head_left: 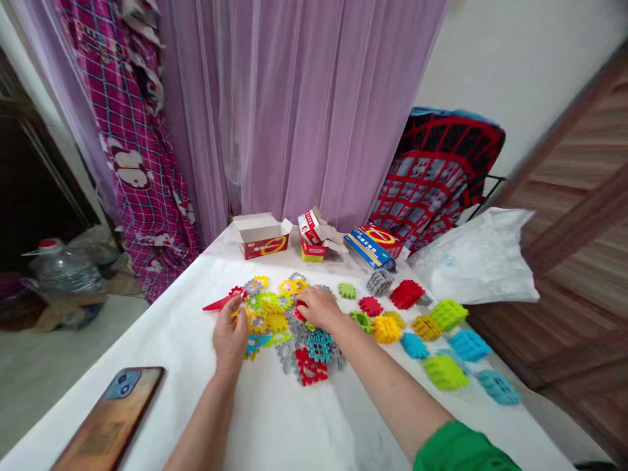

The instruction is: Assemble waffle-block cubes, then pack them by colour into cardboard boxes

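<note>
A loose pile of flat, notched plastic building pieces [275,323] in yellow, green, grey, blue and red lies mid-table. At its left edge my left hand [230,333] is curled closed, with a bit of yellow piece showing between thumb and fingers. My right hand [318,307] reaches over the pile's right side, palm down, fingers bent and drawn together at a small red piece [299,311]. What its fingertips grip is mostly hidden. A red pointed tool or piece [219,303] lies just beyond my left hand. Nearest me in the pile is a red piece [310,367].
Stacked or assembled blocks, including a green one [445,373] and a blue one [469,345], cover the right side. Opened cartons [265,247] and a blue box [370,248] stand at the back. A phone [110,418] lies front left; a white bag [478,258] sits right.
</note>
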`<state>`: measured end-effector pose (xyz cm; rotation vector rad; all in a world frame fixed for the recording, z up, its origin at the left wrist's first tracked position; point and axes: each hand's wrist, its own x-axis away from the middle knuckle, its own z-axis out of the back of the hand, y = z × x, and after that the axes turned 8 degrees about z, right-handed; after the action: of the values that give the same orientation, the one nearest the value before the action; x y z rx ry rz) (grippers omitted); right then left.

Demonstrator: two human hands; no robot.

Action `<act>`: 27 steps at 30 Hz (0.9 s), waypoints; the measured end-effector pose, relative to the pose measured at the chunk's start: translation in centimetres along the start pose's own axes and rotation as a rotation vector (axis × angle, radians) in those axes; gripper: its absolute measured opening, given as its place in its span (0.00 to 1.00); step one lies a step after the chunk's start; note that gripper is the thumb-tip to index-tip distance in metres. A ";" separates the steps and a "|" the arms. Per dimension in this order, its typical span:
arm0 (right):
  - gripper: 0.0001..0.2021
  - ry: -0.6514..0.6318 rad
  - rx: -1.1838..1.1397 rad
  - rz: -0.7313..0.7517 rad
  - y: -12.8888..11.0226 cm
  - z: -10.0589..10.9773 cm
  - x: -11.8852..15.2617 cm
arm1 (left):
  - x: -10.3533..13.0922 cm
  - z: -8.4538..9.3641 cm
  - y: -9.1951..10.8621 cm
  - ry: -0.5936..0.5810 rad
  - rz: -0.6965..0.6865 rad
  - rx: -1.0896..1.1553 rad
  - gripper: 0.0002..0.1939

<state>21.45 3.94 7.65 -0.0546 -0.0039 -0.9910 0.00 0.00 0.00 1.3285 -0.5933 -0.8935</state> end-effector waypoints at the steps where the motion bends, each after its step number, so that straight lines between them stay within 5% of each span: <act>1: 0.14 0.004 -0.006 -0.020 0.0 -0.2 0.1 | 0.0 0.0 -0.1 0.000 -0.001 0.000 0.19; 9: 0.11 -0.035 0.035 -0.036 0.4 0.5 1.0 | -0.3 -0.4 -1.0 0.001 0.004 -0.009 0.19; 21: 0.08 -0.026 0.114 0.139 -1.0 -0.1 -2.9 | -0.2 -0.4 -1.1 0.024 -0.042 -0.089 0.19; 27: 0.06 0.252 0.093 0.151 -0.4 0.6 0.6 | 0.1 0.0 -0.2 0.033 -0.209 -0.196 0.17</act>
<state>21.42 3.27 8.33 0.1530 0.1826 -0.8403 -0.02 -0.08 -0.15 1.2395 -0.3356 -1.0696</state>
